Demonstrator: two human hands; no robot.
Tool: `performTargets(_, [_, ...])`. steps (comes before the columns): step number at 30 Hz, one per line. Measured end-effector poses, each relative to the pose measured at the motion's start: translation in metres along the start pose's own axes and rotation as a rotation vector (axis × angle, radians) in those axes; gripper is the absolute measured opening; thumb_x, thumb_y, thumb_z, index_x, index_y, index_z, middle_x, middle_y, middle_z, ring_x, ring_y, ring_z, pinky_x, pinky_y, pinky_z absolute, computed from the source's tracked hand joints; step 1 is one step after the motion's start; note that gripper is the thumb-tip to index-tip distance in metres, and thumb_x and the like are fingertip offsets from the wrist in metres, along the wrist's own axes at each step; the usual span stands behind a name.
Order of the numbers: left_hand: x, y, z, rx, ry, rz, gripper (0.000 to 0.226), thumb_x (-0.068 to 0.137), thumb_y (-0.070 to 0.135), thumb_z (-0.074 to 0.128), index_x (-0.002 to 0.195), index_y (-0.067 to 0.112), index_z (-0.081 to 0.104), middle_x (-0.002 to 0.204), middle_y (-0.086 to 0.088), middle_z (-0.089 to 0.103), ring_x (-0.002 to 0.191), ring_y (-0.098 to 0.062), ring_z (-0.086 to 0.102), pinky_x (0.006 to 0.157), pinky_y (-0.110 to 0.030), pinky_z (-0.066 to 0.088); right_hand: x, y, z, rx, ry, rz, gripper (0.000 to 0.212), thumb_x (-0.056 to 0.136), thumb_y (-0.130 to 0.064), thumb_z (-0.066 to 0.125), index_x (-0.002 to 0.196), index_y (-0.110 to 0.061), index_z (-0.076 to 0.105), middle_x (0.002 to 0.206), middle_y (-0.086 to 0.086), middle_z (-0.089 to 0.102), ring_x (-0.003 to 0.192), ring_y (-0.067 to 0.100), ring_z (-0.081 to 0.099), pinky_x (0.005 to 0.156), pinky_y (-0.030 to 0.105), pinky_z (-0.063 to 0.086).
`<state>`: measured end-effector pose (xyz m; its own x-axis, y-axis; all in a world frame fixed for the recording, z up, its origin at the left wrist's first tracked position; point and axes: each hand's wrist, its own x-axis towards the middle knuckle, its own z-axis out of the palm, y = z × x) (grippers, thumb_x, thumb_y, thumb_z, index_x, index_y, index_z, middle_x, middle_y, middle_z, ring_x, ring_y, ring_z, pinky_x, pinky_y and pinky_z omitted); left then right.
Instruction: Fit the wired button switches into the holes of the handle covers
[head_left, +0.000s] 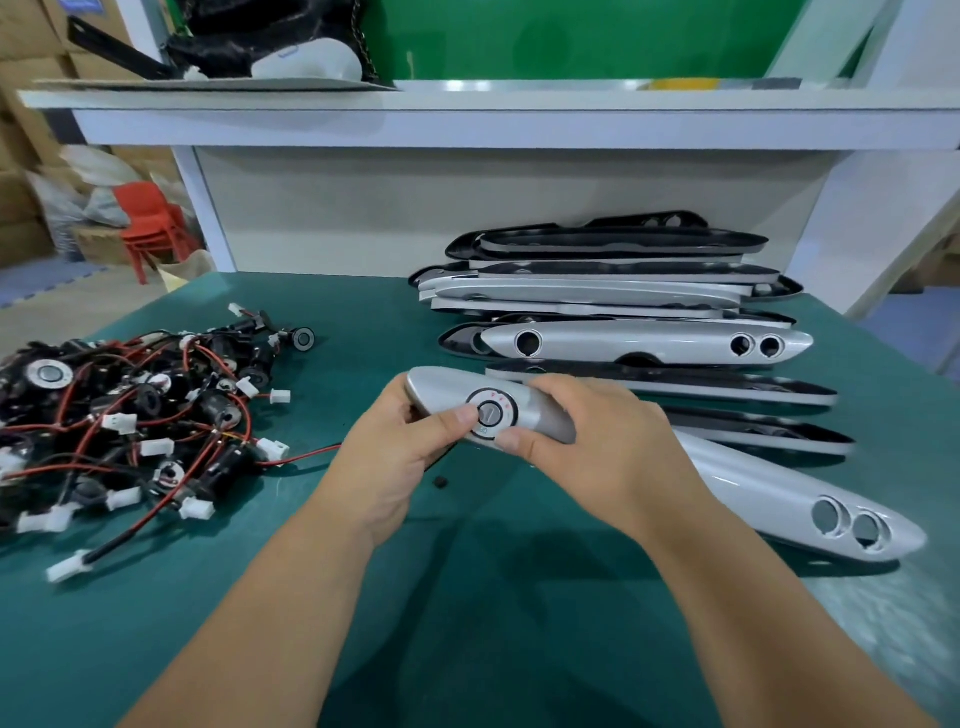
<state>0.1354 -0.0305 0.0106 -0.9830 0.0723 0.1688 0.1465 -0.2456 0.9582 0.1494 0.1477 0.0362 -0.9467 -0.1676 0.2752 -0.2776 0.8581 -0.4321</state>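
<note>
"Where is the handle cover (441, 387) sitting?"

"The person is holding it above the green mat (467, 597). The left hand (395, 457) is curling round its rounded end, its thumb pressing on the button switch (490, 414), and the right hand (587, 436) is gripping the body beside it."

"How is it handling?"

"Probably light, stiff and glossy, so slippery. Gripping the edges near the hole is looking safest."
</note>
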Motion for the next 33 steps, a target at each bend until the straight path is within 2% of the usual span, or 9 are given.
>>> performTargets(2, [0.001,0.000,-0.003,-0.005,-0.030,-0.034,0.041,0.065,0.015,0.069,0.104,0.009,0.059,0.093,-0.001,0.073,0.082,-0.010,0.068,0.068,-0.018,0.052,0.000,0.001,0.000,-0.007,-0.030,0.008,0.050,0.075,-0.071,0.043,0.115,-0.042,0.050,0.103,-0.019,0.055,0.107,0.011,0.045,0.092,0.032,0.031])
performTargets(4, [0.001,0.000,-0.006,0.036,-0.045,-0.038,0.041,0.063,0.012,0.075,0.101,0.010,0.060,0.093,-0.001,0.074,0.083,-0.011,0.069,0.070,-0.019,0.053,0.001,0.002,0.003,-0.017,-0.041,0.033,0.057,0.074,-0.075,0.037,0.118,-0.042,0.048,0.111,-0.019,0.054,0.114,0.011,0.043,0.094,0.032,0.026])
performTargets(7, [0.001,0.000,-0.007,0.138,-0.043,-0.031,0.039,0.067,0.011,0.075,0.103,0.010,0.062,0.103,-0.006,0.073,0.099,-0.021,0.068,0.089,-0.033,0.052,0.004,0.002,0.007,-0.070,-0.029,0.095,0.070,0.067,-0.082,0.025,0.120,-0.041,0.049,0.118,-0.017,0.052,0.119,0.011,0.040,0.090,0.033,0.022])
performTargets(10, [-0.002,0.000,-0.003,0.203,-0.037,-0.023,0.042,0.071,0.018,0.073,0.109,0.007,0.061,0.108,-0.006,0.072,0.106,-0.024,0.066,0.096,-0.039,0.049,0.006,0.003,0.008,-0.116,-0.023,0.119,0.063,0.064,-0.082,0.022,0.102,-0.039,0.048,0.103,-0.016,0.050,0.105,0.012,0.041,0.084,0.033,0.023])
performTargets(15, [-0.002,0.000,-0.001,0.282,-0.044,0.003,0.020,0.085,0.007,0.066,0.103,0.013,0.064,0.103,-0.001,0.074,0.098,-0.016,0.068,0.082,-0.024,0.051,0.008,0.005,0.011,-0.120,0.017,0.121,0.059,0.065,-0.083,0.023,0.096,-0.039,0.047,0.093,-0.016,0.047,0.093,0.011,0.037,0.079,0.033,0.021])
performTargets(20, [-0.001,-0.001,-0.001,0.336,-0.026,0.010,0.023,0.085,0.010,0.067,0.108,0.010,0.064,0.103,0.001,0.074,0.099,-0.017,0.068,0.085,-0.029,0.050,0.007,0.004,0.014,-0.145,0.025,0.122,0.054,0.072,-0.079,0.024,0.097,-0.037,0.047,0.090,-0.014,0.046,0.092,0.013,0.039,0.078,0.034,0.021])
performTargets(23, [-0.002,-0.003,0.000,0.338,-0.017,0.005,0.020,0.086,0.011,0.067,0.105,0.011,0.065,0.091,0.007,0.075,0.085,-0.008,0.069,0.078,-0.022,0.052,0.007,0.004,0.015,-0.157,0.044,0.115,0.047,0.075,-0.075,0.024,0.090,-0.036,0.044,0.085,-0.014,0.044,0.089,0.014,0.038,0.077,0.034,0.021])
performTargets(27, [-0.002,-0.003,0.001,0.340,-0.022,-0.026,0.023,0.087,0.010,0.066,0.110,0.009,0.065,0.106,-0.003,0.073,0.105,-0.024,0.066,0.098,-0.046,0.048,0.007,0.007,0.016,-0.176,0.030,0.114,0.052,0.078,-0.075,0.025,0.102,-0.035,0.049,0.090,-0.013,0.046,0.091,0.014,0.038,0.078,0.034,0.020])
performTargets(33, [-0.002,-0.004,0.003,0.289,-0.009,-0.067,0.029,0.082,0.015,0.072,0.109,0.008,0.064,0.106,-0.007,0.073,0.105,-0.030,0.066,0.100,-0.053,0.045,0.006,0.008,0.015,-0.178,0.011,0.099,0.068,0.062,-0.086,0.025,0.102,-0.036,0.048,0.090,-0.016,0.045,0.095,0.014,0.042,0.079,0.034,0.022])
